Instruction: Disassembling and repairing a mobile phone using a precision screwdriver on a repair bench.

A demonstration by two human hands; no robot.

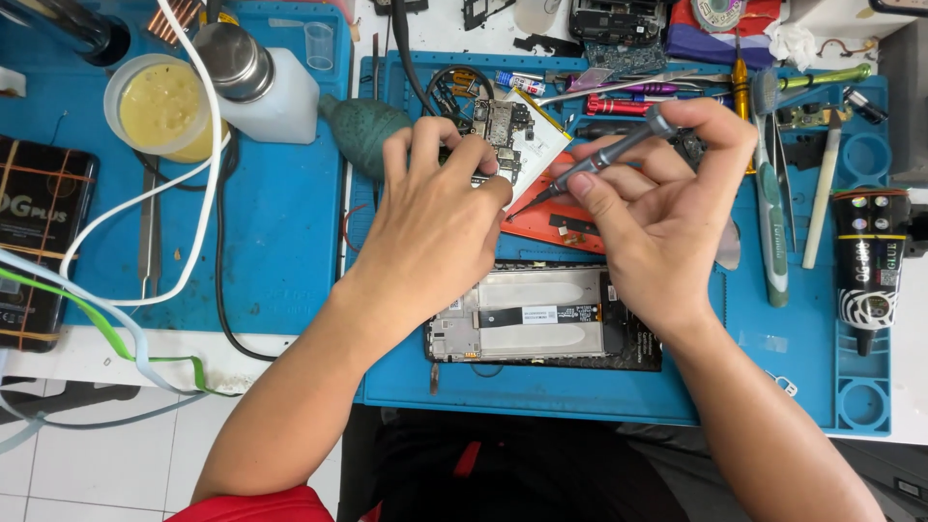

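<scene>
While your left hand (435,217) presses its fingertips down on the circuit board (503,130), your right hand (657,208) works a precision screwdriver (599,159) against it. The left grip is curled over the board's near edge, fingers bent and bearing on it rather than wrapped around it. The right grip is clenched on the screwdriver: thumb and fingers pinch the grey shaft, and the index finger rests near its rear cap. The tool slopes down to the left, with its tip just beside the left fingertips, over an orange-red plate (561,227).

The board sits at the upper middle of the blue work mat (773,338), partly on a white sheet with a yellow edge (541,135). Whether the tip actually touches the board cannot be told, as the fingers hide that spot.

Directly below your hands lies an opened phone frame (541,324), flat on the mat, with its metal inner plate and a black ribbon strip facing up.

To the right of your right hand, note tweezers and a green-handled tool (773,242) lying lengthwise, and a black glue tube (865,261) at the mat's right edge. Along the top edge lies a row of small drivers and parts.

On the left, a second blue mat (280,232) carries a white pump bottle (261,82), a round container of yellowish paste (159,101), a dark green rubber blower (362,126), and white and black cables (208,193). A dark phone (34,242) rests at the far left of the tabletop (87,353).
</scene>
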